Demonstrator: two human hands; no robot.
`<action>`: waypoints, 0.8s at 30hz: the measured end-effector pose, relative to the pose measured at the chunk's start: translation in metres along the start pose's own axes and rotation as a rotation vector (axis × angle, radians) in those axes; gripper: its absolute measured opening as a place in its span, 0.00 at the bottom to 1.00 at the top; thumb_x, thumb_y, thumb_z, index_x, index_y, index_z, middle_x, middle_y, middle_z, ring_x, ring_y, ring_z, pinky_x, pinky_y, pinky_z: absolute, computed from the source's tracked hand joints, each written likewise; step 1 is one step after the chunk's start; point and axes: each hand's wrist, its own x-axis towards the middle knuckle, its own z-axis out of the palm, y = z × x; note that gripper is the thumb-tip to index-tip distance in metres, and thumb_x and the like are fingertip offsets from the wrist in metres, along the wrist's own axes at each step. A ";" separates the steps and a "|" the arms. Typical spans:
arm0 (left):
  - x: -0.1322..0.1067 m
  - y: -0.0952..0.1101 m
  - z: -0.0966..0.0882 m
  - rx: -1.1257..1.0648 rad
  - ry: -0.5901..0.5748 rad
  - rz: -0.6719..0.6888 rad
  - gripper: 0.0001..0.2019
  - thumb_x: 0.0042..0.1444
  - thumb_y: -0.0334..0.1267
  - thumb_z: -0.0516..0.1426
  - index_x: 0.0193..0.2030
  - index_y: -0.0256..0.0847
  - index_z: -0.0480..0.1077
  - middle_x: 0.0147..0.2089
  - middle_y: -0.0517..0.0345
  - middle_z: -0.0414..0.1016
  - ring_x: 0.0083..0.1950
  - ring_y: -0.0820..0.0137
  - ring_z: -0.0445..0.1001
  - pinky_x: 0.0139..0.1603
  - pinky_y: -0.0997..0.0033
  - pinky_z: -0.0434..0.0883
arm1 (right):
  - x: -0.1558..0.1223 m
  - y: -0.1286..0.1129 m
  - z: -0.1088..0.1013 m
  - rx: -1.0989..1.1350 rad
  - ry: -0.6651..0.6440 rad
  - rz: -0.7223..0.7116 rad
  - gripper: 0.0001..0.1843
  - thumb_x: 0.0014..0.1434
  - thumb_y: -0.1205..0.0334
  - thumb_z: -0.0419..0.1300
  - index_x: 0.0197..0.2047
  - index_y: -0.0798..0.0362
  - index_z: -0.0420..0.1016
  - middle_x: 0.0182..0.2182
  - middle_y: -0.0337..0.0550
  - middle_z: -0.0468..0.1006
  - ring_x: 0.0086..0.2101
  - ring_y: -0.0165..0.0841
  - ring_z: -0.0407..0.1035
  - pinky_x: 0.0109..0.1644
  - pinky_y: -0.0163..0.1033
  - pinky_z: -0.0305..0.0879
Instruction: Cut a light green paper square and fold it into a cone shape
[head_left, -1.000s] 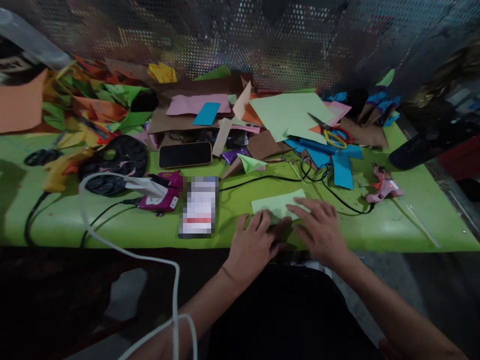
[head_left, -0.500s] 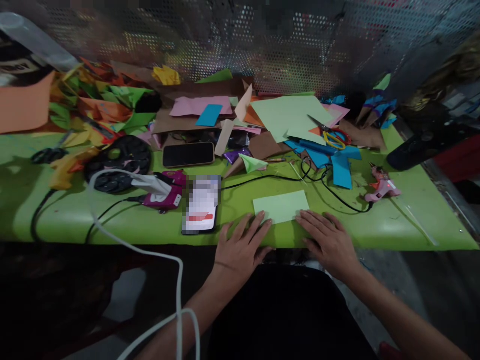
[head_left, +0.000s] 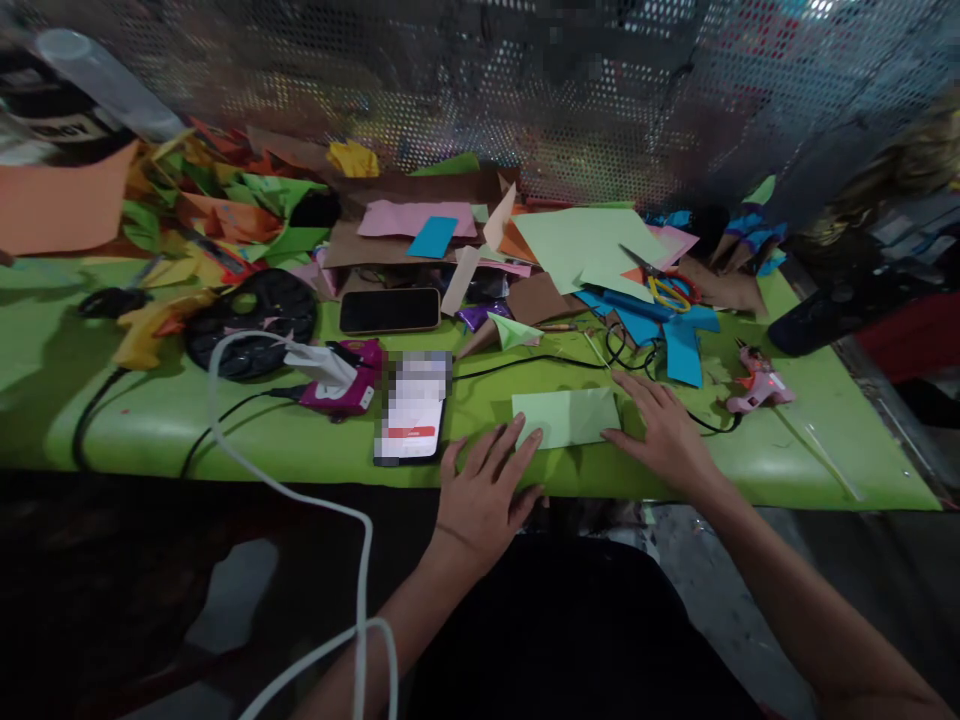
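Paper sheet (head_left: 566,417) lay flat near the table's (head_left: 225,440) front edge, your left hand (head_left: 484,490) and right hand (head_left: 664,425) spread open, empty, at its ends; light, floppy, crease-prone, likely best pinched at a corner.

paper (head_left: 568,417) between hands, phone (head_left: 412,408) left

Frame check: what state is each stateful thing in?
pale green paper: lying flat on the table.
left hand: open, flat, fingertips at the paper's left edge.
right hand: open, flat, at the paper's right edge.
nearer phone: face up, screen lit.
farther phone: face up, screen dark.
scissors: lying on paper sheets, blades look shut.
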 end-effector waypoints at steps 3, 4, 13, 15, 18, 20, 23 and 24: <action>0.014 0.005 -0.005 0.017 -0.003 -0.020 0.27 0.63 0.43 0.53 0.69 0.48 0.57 0.70 0.50 0.62 0.68 0.56 0.63 0.67 0.49 0.52 | 0.016 0.004 0.004 0.064 -0.062 -0.006 0.39 0.56 0.55 0.63 0.68 0.53 0.57 0.59 0.55 0.70 0.57 0.50 0.64 0.58 0.58 0.62; 0.020 0.007 -0.006 0.024 -0.010 -0.020 0.28 0.63 0.44 0.53 0.70 0.48 0.56 0.70 0.50 0.61 0.69 0.56 0.61 0.67 0.49 0.52 | 0.017 0.004 0.005 0.091 -0.058 0.000 0.39 0.55 0.57 0.64 0.68 0.52 0.57 0.57 0.54 0.71 0.55 0.49 0.65 0.57 0.58 0.63; 0.061 0.025 -0.009 0.018 0.000 0.072 0.33 0.61 0.30 0.53 0.72 0.48 0.49 0.69 0.50 0.63 0.70 0.59 0.57 0.68 0.50 0.50 | -0.006 -0.020 -0.012 0.337 0.221 -0.029 0.20 0.58 0.68 0.59 0.55 0.48 0.72 0.30 0.38 0.74 0.36 0.36 0.71 0.45 0.43 0.68; 0.062 0.027 -0.007 -0.006 0.038 0.083 0.31 0.61 0.27 0.52 0.70 0.49 0.54 0.62 0.50 0.70 0.66 0.61 0.63 0.66 0.53 0.52 | -0.014 -0.027 -0.016 0.321 0.266 -0.086 0.18 0.58 0.70 0.59 0.51 0.47 0.74 0.31 0.39 0.75 0.35 0.36 0.70 0.42 0.42 0.67; 0.059 0.024 -0.002 -0.049 0.102 0.102 0.18 0.62 0.27 0.52 0.56 0.48 0.70 0.48 0.54 0.77 0.57 0.63 0.71 0.63 0.55 0.55 | -0.024 -0.032 -0.017 0.272 0.224 -0.216 0.20 0.56 0.73 0.58 0.50 0.46 0.74 0.34 0.42 0.77 0.36 0.37 0.70 0.40 0.43 0.67; 0.055 0.020 0.002 -0.080 0.151 0.118 0.12 0.63 0.28 0.52 0.45 0.46 0.74 0.43 0.57 0.79 0.55 0.65 0.73 0.63 0.55 0.55 | -0.028 -0.032 -0.017 0.220 0.153 -0.297 0.24 0.54 0.74 0.57 0.54 0.46 0.73 0.39 0.44 0.78 0.41 0.38 0.71 0.45 0.45 0.67; 0.047 0.013 0.006 -0.146 0.198 0.132 0.13 0.64 0.27 0.50 0.41 0.46 0.74 0.44 0.60 0.81 0.56 0.67 0.73 0.63 0.56 0.54 | -0.028 -0.025 -0.016 0.149 0.030 -0.337 0.31 0.53 0.74 0.56 0.60 0.46 0.69 0.54 0.46 0.75 0.53 0.41 0.67 0.57 0.51 0.62; 0.045 0.011 0.007 -0.176 0.197 0.129 0.13 0.64 0.26 0.50 0.40 0.46 0.74 0.45 0.61 0.81 0.57 0.67 0.73 0.63 0.56 0.54 | -0.028 -0.022 -0.016 0.134 0.002 -0.333 0.32 0.53 0.74 0.56 0.61 0.46 0.69 0.57 0.45 0.73 0.56 0.42 0.64 0.59 0.53 0.60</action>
